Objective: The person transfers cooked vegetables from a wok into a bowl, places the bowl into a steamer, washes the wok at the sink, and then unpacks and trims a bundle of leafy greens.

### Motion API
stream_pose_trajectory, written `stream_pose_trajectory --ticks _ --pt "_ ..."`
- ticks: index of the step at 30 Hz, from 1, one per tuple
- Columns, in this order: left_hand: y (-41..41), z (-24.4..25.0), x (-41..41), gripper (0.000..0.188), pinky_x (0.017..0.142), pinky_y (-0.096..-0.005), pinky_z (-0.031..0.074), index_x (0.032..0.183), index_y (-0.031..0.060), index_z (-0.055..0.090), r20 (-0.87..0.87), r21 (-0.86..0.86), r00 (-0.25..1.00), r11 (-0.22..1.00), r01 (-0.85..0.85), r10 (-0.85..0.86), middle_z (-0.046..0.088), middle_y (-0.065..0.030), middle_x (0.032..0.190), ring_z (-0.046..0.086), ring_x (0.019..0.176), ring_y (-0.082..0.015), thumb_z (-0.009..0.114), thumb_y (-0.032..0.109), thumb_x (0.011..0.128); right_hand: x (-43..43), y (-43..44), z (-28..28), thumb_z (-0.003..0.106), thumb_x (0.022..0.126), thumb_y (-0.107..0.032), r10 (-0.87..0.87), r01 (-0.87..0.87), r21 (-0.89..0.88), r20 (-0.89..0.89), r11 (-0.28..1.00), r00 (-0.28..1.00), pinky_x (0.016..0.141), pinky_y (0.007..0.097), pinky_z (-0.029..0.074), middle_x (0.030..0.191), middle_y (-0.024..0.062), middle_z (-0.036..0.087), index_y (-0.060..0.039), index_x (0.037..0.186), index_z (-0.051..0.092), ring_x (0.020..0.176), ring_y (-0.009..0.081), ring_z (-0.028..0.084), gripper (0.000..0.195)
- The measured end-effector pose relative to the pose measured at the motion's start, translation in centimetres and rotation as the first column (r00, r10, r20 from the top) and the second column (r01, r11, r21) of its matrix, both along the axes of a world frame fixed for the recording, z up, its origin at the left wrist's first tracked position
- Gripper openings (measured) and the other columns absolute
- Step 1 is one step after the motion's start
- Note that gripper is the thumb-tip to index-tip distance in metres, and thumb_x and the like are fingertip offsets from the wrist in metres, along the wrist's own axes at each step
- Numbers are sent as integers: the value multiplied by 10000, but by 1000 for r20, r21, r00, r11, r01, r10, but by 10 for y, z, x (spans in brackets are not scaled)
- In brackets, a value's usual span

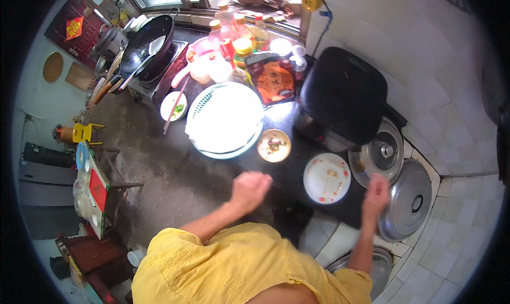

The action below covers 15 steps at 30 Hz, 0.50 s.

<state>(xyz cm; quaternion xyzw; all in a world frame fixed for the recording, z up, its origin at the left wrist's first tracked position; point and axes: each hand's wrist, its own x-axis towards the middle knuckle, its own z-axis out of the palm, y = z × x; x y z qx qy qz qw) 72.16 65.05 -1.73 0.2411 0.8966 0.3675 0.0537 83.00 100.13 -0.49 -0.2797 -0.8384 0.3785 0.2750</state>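
My left hand, fingers curled together and nothing visible in it, hangs at the front of the dark counter. Nearest to it is a small bowl with some brown pieces inside. My right hand is blurred by motion, in front of two metal lids in this view; whether it touches them I cannot tell. One is a glass-centred lid, the other a domed aluminium lid with a black handle. Between my hands sits a white floral plate with brownish residue.
A glaring white-topped basin stands beside a bowl with chopped greens and chopsticks across it. Behind are several bottles. A black lidded cooker stands right; a wok with a spatula is far left.
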Motion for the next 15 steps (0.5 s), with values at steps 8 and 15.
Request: stream_pose_trajectory --ticks 8,15 --pt "-101 -48 -170 818 1106 -621 222 1432 108 439 155 -491 988 869 58 22 433 -249 1418 361 1346 -439 642 581 796 -231 -265 -58 539 905 -59 701 -711 275 149 648 697 992 428 421 1250 194 560 -33 1244 562 1168 364 530 341" --pt "-100 -85 -179 903 1066 -567 339 1490 76 295 130 -345 992 938 46 -1 409 -251 1411 373 1299 -457 736 400 772 -311 -302 -137 475 958 -356 420 -621 583 457 523 784 1120 539 237 1309 170 535 -92 1324 539 1305 391 400 455"
